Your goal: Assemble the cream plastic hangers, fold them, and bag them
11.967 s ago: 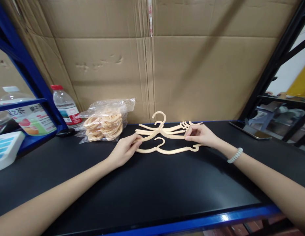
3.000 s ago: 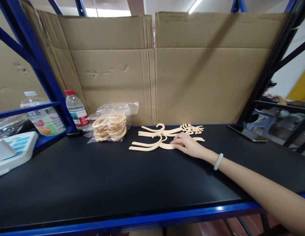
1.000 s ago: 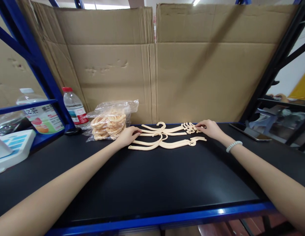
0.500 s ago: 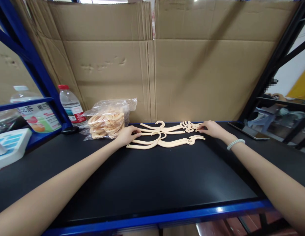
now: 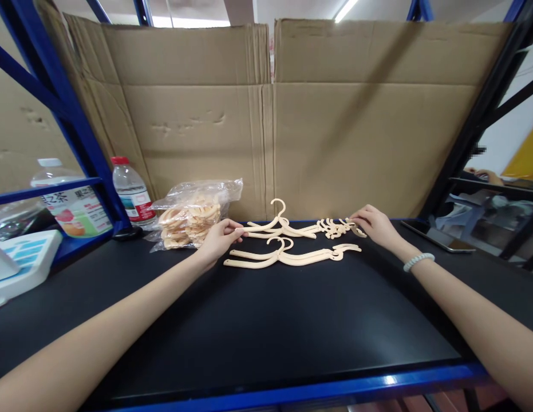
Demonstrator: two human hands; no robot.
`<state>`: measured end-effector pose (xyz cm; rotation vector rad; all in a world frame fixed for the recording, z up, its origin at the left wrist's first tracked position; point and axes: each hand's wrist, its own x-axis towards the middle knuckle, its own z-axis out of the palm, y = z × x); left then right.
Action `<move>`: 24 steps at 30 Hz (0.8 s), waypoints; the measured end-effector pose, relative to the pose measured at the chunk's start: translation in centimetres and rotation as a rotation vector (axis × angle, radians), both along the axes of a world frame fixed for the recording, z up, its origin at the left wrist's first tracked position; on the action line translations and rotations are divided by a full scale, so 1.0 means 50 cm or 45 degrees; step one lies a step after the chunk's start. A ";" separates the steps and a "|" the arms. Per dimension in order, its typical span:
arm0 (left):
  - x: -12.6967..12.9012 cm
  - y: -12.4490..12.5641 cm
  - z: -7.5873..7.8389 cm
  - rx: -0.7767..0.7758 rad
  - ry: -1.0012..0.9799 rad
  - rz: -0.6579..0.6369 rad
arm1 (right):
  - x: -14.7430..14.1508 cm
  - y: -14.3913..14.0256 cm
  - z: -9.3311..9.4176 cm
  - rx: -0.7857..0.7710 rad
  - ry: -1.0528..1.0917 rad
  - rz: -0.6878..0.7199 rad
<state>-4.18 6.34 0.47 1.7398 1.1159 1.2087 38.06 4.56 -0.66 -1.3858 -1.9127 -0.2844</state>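
"How do things lie across the tabletop [image 5: 266, 320]?"

"A pair of hangers [image 5: 298, 262] lies on your near side, long axes left to right. Just beyond, over other pieces, is the raised hanger [image 5: 278, 219], its hook tipped upward and its long axis also sideways to you."

"Which hand is nearer it?"

"Your left hand [image 5: 218, 239], pinching its left end. From your fingertips it stretches rightward, towards the other hand but short of it."

"And the right hand?"

"Your right hand [image 5: 373, 225] lies beyond the hanger's right end, apart from it, with a pile of small parts [image 5: 332, 229] between. It pinches a slim pale piece [image 5: 359, 231] at the pile's right edge."
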 end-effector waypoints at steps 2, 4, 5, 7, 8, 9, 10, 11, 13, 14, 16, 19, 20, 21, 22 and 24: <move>0.002 -0.011 0.006 -0.037 -0.080 0.000 | -0.009 -0.008 0.007 0.094 0.166 -0.042; 0.005 -0.023 0.012 -0.086 -0.165 0.008 | -0.023 -0.020 0.016 0.126 0.379 -0.088; 0.007 -0.029 0.015 -0.120 -0.220 0.014 | -0.033 -0.028 0.022 0.120 0.515 -0.088; 0.010 -0.042 0.018 -0.176 -0.325 0.018 | -0.058 -0.049 0.035 0.063 0.824 -0.026; 0.010 -0.048 0.016 -0.182 -0.360 0.015 | -0.073 -0.061 0.043 0.011 0.973 0.031; 0.010 -0.053 0.013 -0.164 -0.374 0.012 | -0.089 -0.073 0.050 -0.055 1.099 0.094; 0.009 -0.058 0.009 -0.122 -0.363 0.009 | -0.106 -0.085 0.057 -0.152 1.191 0.161; 0.008 -0.062 0.003 -0.069 -0.340 0.015 | -0.122 -0.095 0.062 -0.264 1.264 0.221; 0.006 -0.068 -0.010 0.032 -0.286 0.037 | -0.149 -0.110 0.068 -0.451 1.379 0.334; 0.006 -0.070 -0.016 0.069 -0.258 0.042 | -0.159 -0.114 0.068 -0.508 1.421 0.375; 0.006 -0.070 -0.025 0.107 -0.210 0.035 | -0.170 -0.116 0.060 -0.560 1.463 0.411; 0.006 -0.069 -0.032 0.093 -0.173 0.020 | -0.173 -0.109 0.041 -0.623 1.445 0.387; 0.006 -0.068 -0.034 0.079 -0.173 0.019 | -0.174 -0.107 0.035 -0.648 1.432 0.386; 0.005 -0.068 -0.035 0.067 -0.178 0.020 | -0.174 -0.105 0.030 -0.670 1.427 0.391; 0.004 -0.067 -0.035 0.054 -0.187 0.022 | -0.175 -0.103 0.025 -0.686 1.429 0.403; 0.003 -0.067 -0.037 0.022 -0.207 0.025 | -0.179 -0.102 0.018 -0.697 1.446 0.431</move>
